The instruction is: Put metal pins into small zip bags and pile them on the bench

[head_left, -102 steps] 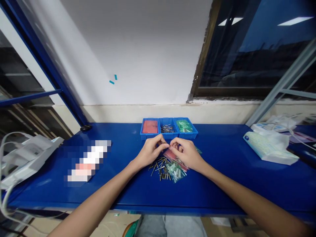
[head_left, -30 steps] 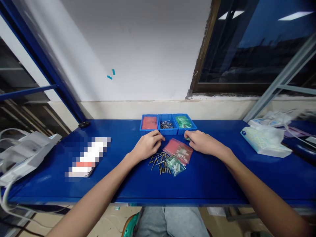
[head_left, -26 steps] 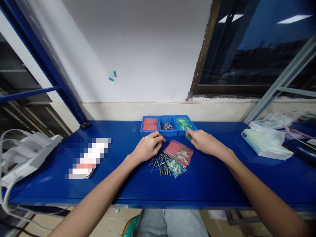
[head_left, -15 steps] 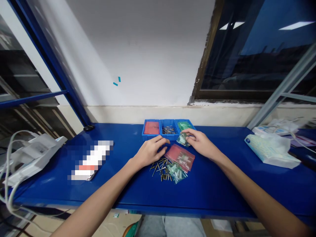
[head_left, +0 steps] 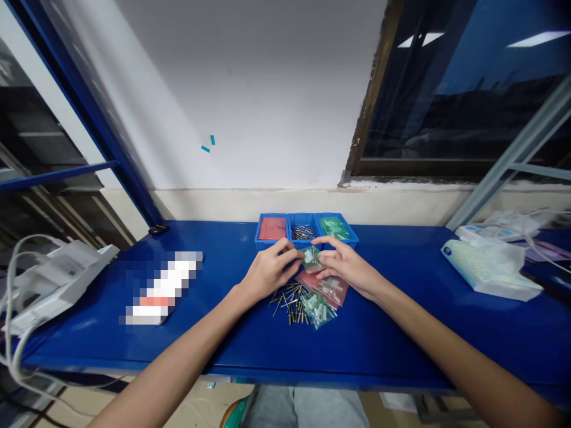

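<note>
My left hand (head_left: 267,272) and my right hand (head_left: 345,267) meet over the blue table (head_left: 223,333) and pinch a small green-tinted plastic bag (head_left: 311,259) between them. Just below lies a red-tinted bag (head_left: 328,286) with small parts inside, partly under my right hand. Another green-tinted bag (head_left: 317,307) lies nearer me. A pile of loose metal pins (head_left: 288,297) is spread beside the bags, under my left wrist.
Three small blue bins (head_left: 306,229) stand at the table's back: red bags left, metal pins middle, green bags right. A white device with cables (head_left: 49,285) sits far left, a blurred-out item (head_left: 160,288) left of centre, white plastic packets (head_left: 488,267) at the right.
My right hand let the red bag lie, reached right, picked up a small green bag and carried it left to my left hand, which now also pinches it.
</note>
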The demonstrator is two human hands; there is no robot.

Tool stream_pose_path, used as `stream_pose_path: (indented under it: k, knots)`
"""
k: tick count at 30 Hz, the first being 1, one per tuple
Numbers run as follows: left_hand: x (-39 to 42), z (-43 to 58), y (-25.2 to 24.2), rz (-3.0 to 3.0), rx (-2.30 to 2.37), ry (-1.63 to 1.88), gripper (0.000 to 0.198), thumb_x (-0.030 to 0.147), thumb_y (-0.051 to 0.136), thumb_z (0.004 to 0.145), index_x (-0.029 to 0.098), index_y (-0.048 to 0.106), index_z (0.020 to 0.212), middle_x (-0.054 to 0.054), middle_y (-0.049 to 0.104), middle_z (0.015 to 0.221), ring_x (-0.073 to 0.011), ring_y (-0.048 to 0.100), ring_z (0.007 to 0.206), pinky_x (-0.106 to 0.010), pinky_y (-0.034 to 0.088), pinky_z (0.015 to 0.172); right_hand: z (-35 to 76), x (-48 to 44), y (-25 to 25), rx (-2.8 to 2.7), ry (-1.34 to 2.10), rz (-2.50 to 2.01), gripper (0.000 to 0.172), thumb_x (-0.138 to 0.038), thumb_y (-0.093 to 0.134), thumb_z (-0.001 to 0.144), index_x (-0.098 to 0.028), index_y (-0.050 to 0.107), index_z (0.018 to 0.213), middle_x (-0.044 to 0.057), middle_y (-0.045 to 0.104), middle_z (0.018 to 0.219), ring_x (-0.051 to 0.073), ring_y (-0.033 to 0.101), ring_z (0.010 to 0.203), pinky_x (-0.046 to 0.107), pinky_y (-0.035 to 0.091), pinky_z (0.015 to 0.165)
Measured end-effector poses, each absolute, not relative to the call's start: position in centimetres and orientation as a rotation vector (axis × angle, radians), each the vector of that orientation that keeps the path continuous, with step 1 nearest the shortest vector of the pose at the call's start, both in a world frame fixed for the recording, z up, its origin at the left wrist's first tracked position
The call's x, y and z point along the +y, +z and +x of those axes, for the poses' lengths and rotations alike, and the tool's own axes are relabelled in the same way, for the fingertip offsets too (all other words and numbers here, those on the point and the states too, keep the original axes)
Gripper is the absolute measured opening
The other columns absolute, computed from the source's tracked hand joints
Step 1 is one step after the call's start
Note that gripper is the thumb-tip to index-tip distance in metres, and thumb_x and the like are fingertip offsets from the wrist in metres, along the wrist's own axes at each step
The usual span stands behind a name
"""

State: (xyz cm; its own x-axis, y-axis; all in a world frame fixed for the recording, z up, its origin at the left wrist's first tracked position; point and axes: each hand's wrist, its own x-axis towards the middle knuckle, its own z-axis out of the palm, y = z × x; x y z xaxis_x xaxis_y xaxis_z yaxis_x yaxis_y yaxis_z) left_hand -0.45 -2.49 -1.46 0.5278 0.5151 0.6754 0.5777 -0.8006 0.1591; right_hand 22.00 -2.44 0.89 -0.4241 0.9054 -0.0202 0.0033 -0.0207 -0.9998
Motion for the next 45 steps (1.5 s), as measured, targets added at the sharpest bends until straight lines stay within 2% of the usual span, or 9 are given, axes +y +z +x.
stream_pose_path:
  k: [11, 17, 21, 27, 33, 36, 38, 41, 45]
  knots:
    - [-2.3, -0.5, -1.4, -2.661, -1.032, -1.189, 0.015, 0.022, 0.047, 0.102, 0.019, 0.06, 0.109, -0.005, 0.059, 0.099, -0.0148, 0.062, 0.087, -0.029, 0.056, 0.078, 21.9, -1.9, -0.4, -1.657, 1.47, -0.949, 0.034, -0.026, 0.057, 0.089, -0.023, 0.06, 0.123, 0.011, 0.071, 0.111, 0.023, 0.073, 0.097, 0.028, 0.059, 0.068]
    - [-2.4, -0.5, -1.5, -2.692, -1.049, -1.171, 0.016, 0.025, 0.047, 0.103, 0.019, 0.06, 0.109, -0.006, 0.062, 0.1, -0.0147, 0.062, 0.087, -0.029, 0.055, 0.078, 21.6, -1.8, -1.1, -1.886, 1.015, -1.048, 0.028, -0.032, 0.055, 0.091, -0.022, 0.067, 0.115, 0.008, 0.072, 0.103, 0.019, 0.07, 0.079, 0.031, 0.056, 0.061]
    - [-2.3, -0.5, -1.7, -2.69, -1.019, -1.236, 0.018, 0.027, 0.048, 0.103, 0.018, 0.061, 0.113, -0.005, 0.064, 0.096, -0.014, 0.061, 0.081, -0.029, 0.055, 0.075, 21.8, -1.7, -1.2, -1.953, 0.71, -1.069, 0.024, -0.034, 0.055, 0.093, -0.024, 0.073, 0.104, 0.009, 0.07, 0.111, 0.02, 0.067, 0.084, 0.031, 0.054, 0.064]
    - [-2.4, -0.3, -1.7, -2.667, -0.979, -1.274, 0.056, 0.026, 0.054, 0.099, 0.021, 0.034, 0.151, -0.005, 0.065, 0.099, -0.016, 0.06, 0.087, -0.033, 0.055, 0.081, 21.8, -1.9, -0.4, -1.891, 0.885, -1.112, 0.026, -0.038, 0.055, 0.092, -0.019, 0.064, 0.077, 0.004, 0.067, 0.07, 0.016, 0.06, 0.058, 0.03, 0.048, 0.056]
    - [-2.4, -0.3, -2.1, -2.649, -0.958, -1.015, 0.047, 0.028, 0.054, 0.099, 0.021, 0.046, 0.145, -0.007, 0.06, 0.101, -0.0205, 0.057, 0.093, -0.033, 0.054, 0.077, 21.3, -2.0, -0.8, -1.814, 1.159, -1.005, 0.027, -0.042, 0.06, 0.09, -0.018, 0.062, 0.078, 0.001, 0.063, 0.062, 0.014, 0.058, 0.055, 0.028, 0.048, 0.055]
    - [-2.4, -0.2, -2.2, -2.652, -0.951, -1.033, 0.044, 0.027, 0.054, 0.099, 0.02, 0.049, 0.142, -0.008, 0.061, 0.104, -0.0205, 0.058, 0.095, -0.034, 0.056, 0.077, 21.3, -2.0, -1.2, -1.859, 1.026, -0.964, 0.023, -0.039, 0.061, 0.09, -0.018, 0.066, 0.081, 0.004, 0.067, 0.077, 0.017, 0.064, 0.07, 0.03, 0.052, 0.063]
    - [-2.5, -0.2, -2.1, -2.657, -0.939, -1.057, 0.044, 0.026, 0.055, 0.098, 0.02, 0.049, 0.142, -0.009, 0.061, 0.107, -0.0206, 0.059, 0.097, -0.035, 0.057, 0.079, 21.4, -2.1, -1.0, -1.888, 0.894, -0.953, 0.023, -0.038, 0.063, 0.089, -0.019, 0.069, 0.077, 0.009, 0.068, 0.106, 0.021, 0.065, 0.096, 0.033, 0.055, 0.073]
    - [-2.6, 0.0, -1.9, -2.672, -0.889, -1.098, 0.044, 0.023, 0.054, 0.098, 0.02, 0.049, 0.142, -0.01, 0.061, 0.113, -0.0206, 0.061, 0.101, -0.036, 0.058, 0.082, 21.6, -2.5, -0.4, -1.896, 0.843, -0.958, 0.021, -0.038, 0.065, 0.088, -0.02, 0.073, 0.078, 0.009, 0.053, 0.142, 0.027, 0.057, 0.121, 0.036, 0.057, 0.078]
    - [-2.7, 0.1, -1.8, -2.722, -0.864, -1.171, 0.041, 0.02, 0.049, 0.101, 0.019, 0.049, 0.142, -0.01, 0.065, 0.111, -0.0193, 0.063, 0.1, -0.037, 0.058, 0.085, 21.6, -2.8, 0.2, -1.876, 0.885, -0.913, 0.02, -0.039, 0.064, 0.089, -0.022, 0.074, 0.086, 0.01, 0.056, 0.141, 0.026, 0.061, 0.117, 0.036, 0.058, 0.077]
